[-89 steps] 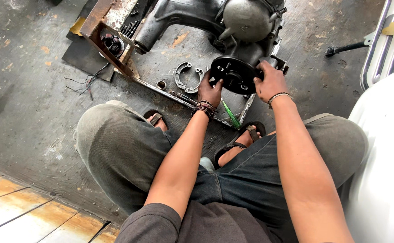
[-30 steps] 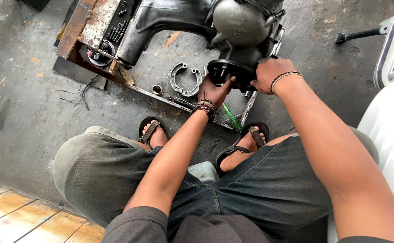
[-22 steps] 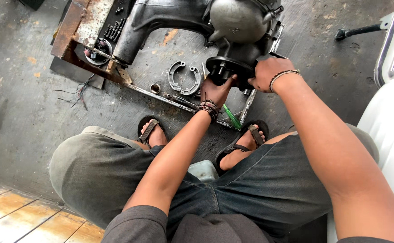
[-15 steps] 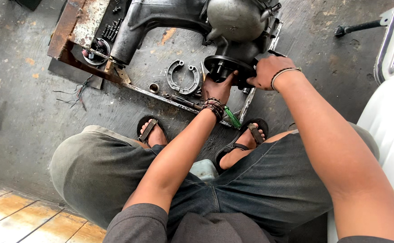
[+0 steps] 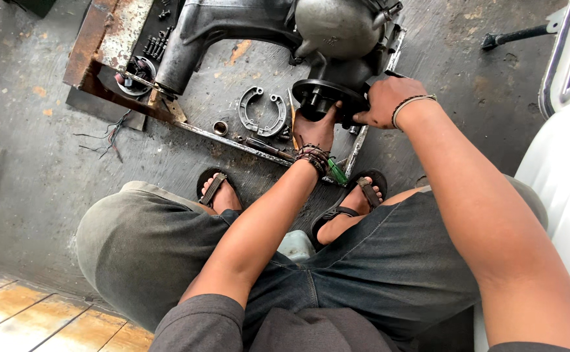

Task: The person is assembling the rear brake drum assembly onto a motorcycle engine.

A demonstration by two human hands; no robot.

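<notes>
A greasy grey engine casing [image 5: 311, 29] lies on a rusty metal frame [image 5: 112, 39] on the concrete floor. At its near end sits a round black plate [image 5: 327, 96]. My left hand [image 5: 315, 126] grips the plate's near left edge from below. Over the plate's right edge my right hand [image 5: 389, 99] is closed around it. Two curved brake shoes [image 5: 262, 114] lie just left of my left hand. A green-handled screwdriver [image 5: 336, 171] rests by my right foot.
A small metal ring [image 5: 220, 128] and a dark tool [image 5: 265, 146] lie on the frame rail. Loose bolts [image 5: 154, 45] and wires [image 5: 105, 140] are at the left. A white vehicle body [image 5: 568, 163] stands at the right, with a black stand [image 5: 513, 36] beyond.
The view has drifted closer to the casing. Both hands have stayed on the round black plate, with the plate sitting nearer the casing than three seconds ago.
</notes>
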